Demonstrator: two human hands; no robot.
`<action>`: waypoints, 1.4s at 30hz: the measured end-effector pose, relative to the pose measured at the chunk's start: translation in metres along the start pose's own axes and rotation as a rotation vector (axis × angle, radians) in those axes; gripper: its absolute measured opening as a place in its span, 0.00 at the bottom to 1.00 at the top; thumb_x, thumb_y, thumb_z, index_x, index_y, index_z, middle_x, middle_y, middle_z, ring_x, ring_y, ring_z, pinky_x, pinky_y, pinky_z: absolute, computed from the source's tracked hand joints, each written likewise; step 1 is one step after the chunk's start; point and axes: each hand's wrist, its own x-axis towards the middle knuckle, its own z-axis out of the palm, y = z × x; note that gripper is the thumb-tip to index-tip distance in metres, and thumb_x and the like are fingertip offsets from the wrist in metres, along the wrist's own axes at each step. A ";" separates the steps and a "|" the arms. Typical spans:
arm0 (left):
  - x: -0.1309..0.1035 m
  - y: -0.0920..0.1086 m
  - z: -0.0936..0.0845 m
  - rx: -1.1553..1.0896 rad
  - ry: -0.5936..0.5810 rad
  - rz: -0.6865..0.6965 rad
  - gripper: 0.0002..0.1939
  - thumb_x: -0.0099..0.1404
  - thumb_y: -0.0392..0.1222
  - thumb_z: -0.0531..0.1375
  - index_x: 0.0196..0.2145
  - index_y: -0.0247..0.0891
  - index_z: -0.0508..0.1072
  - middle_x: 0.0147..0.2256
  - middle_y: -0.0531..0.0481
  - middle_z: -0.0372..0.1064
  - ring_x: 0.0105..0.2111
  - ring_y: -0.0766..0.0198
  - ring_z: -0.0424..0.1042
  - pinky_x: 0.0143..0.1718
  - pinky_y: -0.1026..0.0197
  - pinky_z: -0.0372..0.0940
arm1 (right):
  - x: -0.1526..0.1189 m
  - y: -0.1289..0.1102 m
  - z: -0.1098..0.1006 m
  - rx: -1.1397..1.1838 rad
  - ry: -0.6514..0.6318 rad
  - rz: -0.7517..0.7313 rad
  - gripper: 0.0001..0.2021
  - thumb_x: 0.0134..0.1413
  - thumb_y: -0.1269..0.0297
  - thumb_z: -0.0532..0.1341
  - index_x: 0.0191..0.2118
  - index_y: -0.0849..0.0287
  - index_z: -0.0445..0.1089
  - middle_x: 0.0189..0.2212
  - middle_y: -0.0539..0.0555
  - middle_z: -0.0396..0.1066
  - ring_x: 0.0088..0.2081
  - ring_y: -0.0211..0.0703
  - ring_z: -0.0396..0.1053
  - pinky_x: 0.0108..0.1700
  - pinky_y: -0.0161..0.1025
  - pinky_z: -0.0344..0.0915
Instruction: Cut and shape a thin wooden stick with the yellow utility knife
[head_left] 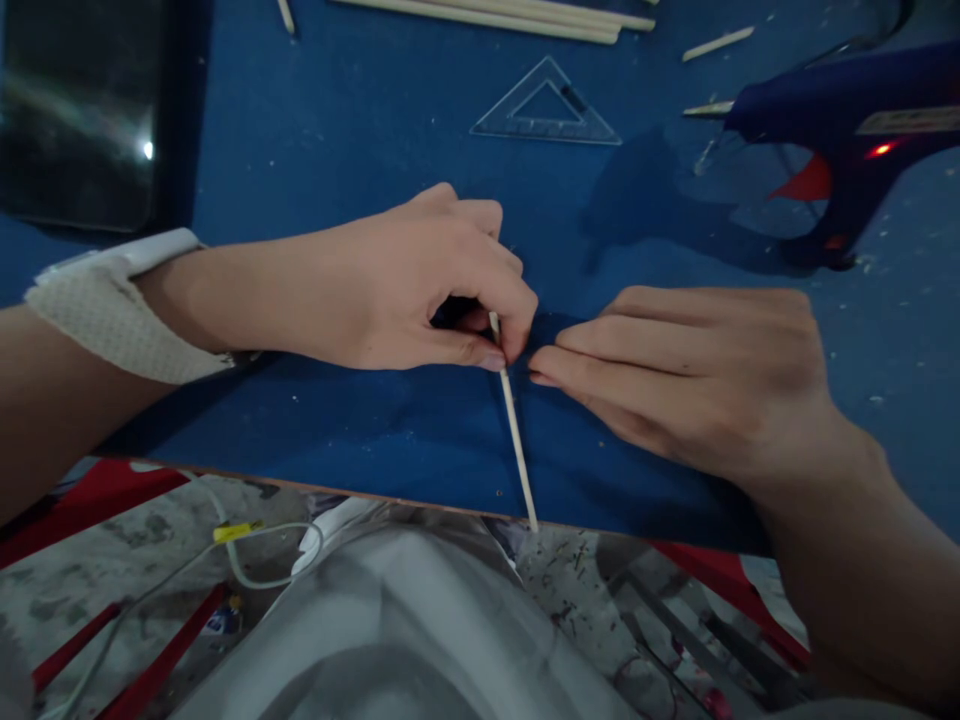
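Note:
A thin wooden stick (pixel 517 440) is pinched between the thumb and index finger of my left hand (pixel 457 285). Its lower end reaches the front edge of the blue table (pixel 337 430), and its upper end shows inside the curl of the fingers. Just right of the stick, my right hand (pixel 690 370) rests with its fingers pressed together and pointing left. The fingertips are close to the left hand but apart from it. Whatever they may hold is hidden.
A blue glue gun (pixel 847 120) with a lit red light lies at the upper right. A clear set square (pixel 547 105) and several wooden sticks (pixel 525 15) lie at the back. A dark tablet-like object (pixel 79 110) occupies the upper left. A short stick (pixel 718 44) lies near the gun.

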 end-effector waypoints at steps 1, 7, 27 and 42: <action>0.000 0.001 0.000 0.006 -0.002 0.001 0.33 0.91 0.69 0.54 0.46 0.49 0.93 0.38 0.53 0.81 0.51 0.55 0.72 0.76 0.39 0.59 | 0.001 -0.001 0.002 -0.001 0.009 -0.005 0.09 0.84 0.75 0.72 0.46 0.54 0.84 0.36 0.43 0.86 0.34 0.37 0.77 0.30 0.44 0.59; 0.000 0.009 -0.001 0.051 0.006 -0.060 0.29 0.94 0.63 0.55 0.45 0.51 0.91 0.38 0.52 0.83 0.52 0.51 0.74 0.75 0.42 0.60 | 0.009 -0.009 0.010 -0.027 0.034 -0.007 0.13 0.86 0.66 0.74 0.41 0.53 0.82 0.35 0.42 0.84 0.34 0.35 0.73 0.31 0.43 0.59; 0.002 0.008 -0.002 0.058 -0.009 -0.078 0.33 0.95 0.72 0.56 0.45 0.52 0.92 0.38 0.51 0.84 0.53 0.51 0.76 0.76 0.41 0.62 | -0.001 0.001 0.002 -0.064 -0.041 -0.024 0.10 0.86 0.69 0.72 0.44 0.52 0.85 0.36 0.44 0.86 0.35 0.39 0.75 0.31 0.46 0.62; -0.001 0.002 -0.005 0.025 0.008 -0.022 0.24 0.94 0.63 0.63 0.46 0.55 0.94 0.41 0.54 0.87 0.50 0.53 0.76 0.67 0.44 0.59 | -0.001 0.004 0.004 0.015 0.041 -0.014 0.07 0.84 0.74 0.72 0.50 0.53 0.83 0.37 0.44 0.86 0.35 0.39 0.77 0.32 0.44 0.60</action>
